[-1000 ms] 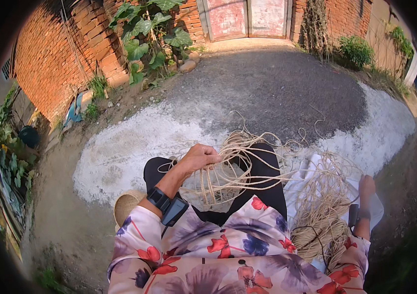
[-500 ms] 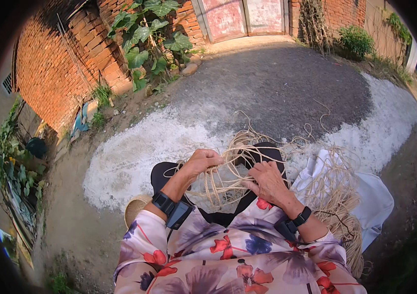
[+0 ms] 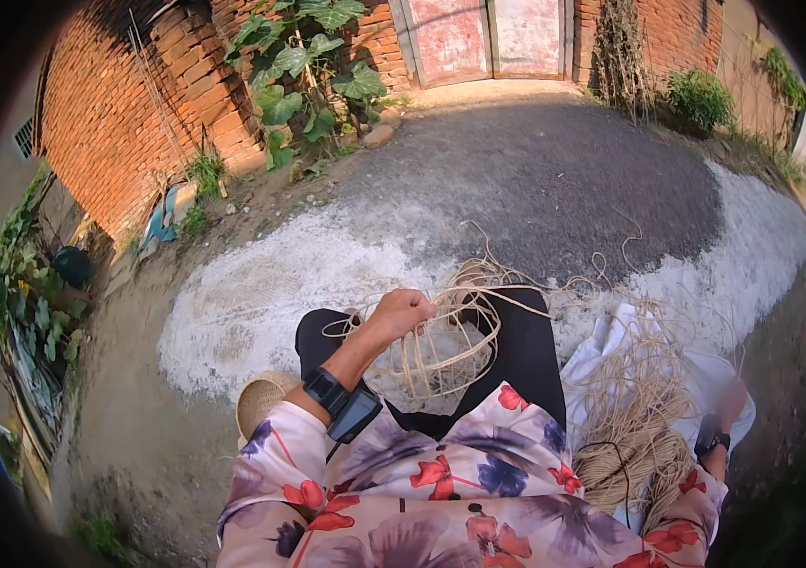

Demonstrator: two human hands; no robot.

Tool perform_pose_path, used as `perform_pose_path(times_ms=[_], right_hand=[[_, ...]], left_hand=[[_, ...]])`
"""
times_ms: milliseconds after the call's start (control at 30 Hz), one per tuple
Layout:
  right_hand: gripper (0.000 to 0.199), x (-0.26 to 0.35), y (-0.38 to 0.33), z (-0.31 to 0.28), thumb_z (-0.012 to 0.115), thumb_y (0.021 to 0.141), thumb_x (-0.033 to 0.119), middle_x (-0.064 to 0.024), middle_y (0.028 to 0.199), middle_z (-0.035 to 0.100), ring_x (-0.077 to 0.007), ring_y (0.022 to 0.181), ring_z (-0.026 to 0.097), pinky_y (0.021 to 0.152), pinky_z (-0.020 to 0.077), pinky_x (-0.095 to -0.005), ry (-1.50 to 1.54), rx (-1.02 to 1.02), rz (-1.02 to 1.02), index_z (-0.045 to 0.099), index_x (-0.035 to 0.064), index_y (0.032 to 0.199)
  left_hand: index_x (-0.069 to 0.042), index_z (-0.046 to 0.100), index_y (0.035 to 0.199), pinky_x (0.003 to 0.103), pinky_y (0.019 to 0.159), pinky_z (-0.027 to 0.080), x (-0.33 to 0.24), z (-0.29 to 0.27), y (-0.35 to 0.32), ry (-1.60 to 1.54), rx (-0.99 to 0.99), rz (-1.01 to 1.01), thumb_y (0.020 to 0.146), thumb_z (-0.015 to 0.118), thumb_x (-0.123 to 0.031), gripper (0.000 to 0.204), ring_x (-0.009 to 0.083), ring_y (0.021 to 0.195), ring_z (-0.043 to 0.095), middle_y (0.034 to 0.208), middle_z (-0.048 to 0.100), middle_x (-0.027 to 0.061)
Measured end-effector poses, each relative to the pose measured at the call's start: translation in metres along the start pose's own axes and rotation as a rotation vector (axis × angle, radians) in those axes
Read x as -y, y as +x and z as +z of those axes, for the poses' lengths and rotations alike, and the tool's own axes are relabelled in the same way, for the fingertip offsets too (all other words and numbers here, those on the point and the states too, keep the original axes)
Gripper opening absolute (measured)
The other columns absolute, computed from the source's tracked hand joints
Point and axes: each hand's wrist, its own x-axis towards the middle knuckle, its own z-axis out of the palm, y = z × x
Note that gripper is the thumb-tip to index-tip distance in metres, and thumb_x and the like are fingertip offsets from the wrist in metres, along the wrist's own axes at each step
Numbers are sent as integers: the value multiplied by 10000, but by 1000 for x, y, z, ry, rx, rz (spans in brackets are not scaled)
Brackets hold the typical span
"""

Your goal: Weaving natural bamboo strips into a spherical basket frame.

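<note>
Your left hand (image 3: 403, 310) closed in a fist on the straw weave (image 3: 441, 350) over your lap, your right hand (image 3: 731, 405) low beside the straw bundle (image 3: 635, 417), its fingers not clear

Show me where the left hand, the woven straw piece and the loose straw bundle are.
left hand (image 3: 403, 310): head view, on the knuckles.
woven straw piece (image 3: 450, 355): head view, on its strands.
loose straw bundle (image 3: 632, 426): head view, on its middle.

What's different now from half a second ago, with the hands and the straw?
The right hand let go of the pale straw weaving on the lap and swung out to the right, beside the loose straw bundle on white cloth. The left hand kept its grip on the weaving, which stayed on the lap.
</note>
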Motion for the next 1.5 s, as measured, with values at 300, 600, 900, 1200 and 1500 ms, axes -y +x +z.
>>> perform_pose_path(times_ms=[300, 600, 900, 1200, 1500], right_hand=[[130, 215, -127, 63, 528, 881, 94, -114, 746, 565, -191, 739, 549, 701, 445, -329, 619, 626, -362, 580, -25, 868], [195, 479, -268, -93, 564, 910, 145, -157, 888, 639, -245, 804, 596, 727, 476, -365, 903, 1013, -1019, 636, -2, 1016], [441, 494, -291, -122, 585, 908, 192, -220, 1053, 645, -293, 900, 645, 764, 496, -371, 612, 981, -1052, 490, 7, 1297], [421, 485, -272, -111, 602, 894, 181, -229, 1098, 636, -360, 940, 624, 787, 484, -399, 500, 1138, -1086, 520, -49, 1237], [217, 486, -253, -86, 606, 894, 332, 69, 630, 434, -37, 491, 318, 432, 199, -199, 838, 1652, -364, 580, 147, 784]], left_hand=[[-60, 599, 682, 428, 621, 467, 10, 25, -14, 254, -345, 332, 764, 568, -220, 182, 339, 693, 618, 703, 635, 142], [-9, 536, 678, 458, 561, 420, 23, 35, -17, 277, -345, 435, 702, 602, -107, 121, 372, 639, 578, 619, 563, 173], [-96, 644, 698, 396, 620, 488, 13, 40, -13, 23, -374, 332, 652, 659, -91, 49, 284, 764, 658, 749, 682, 75], [-89, 623, 696, 413, 640, 486, 18, 49, -12, 58, -379, 494, 652, 621, -71, 48, 304, 780, 640, 760, 660, 89], [-36, 547, 792, 489, 601, 411, 18, 49, -27, 239, -427, 644, 691, 559, -51, 103, 377, 741, 578, 728, 577, 160]])
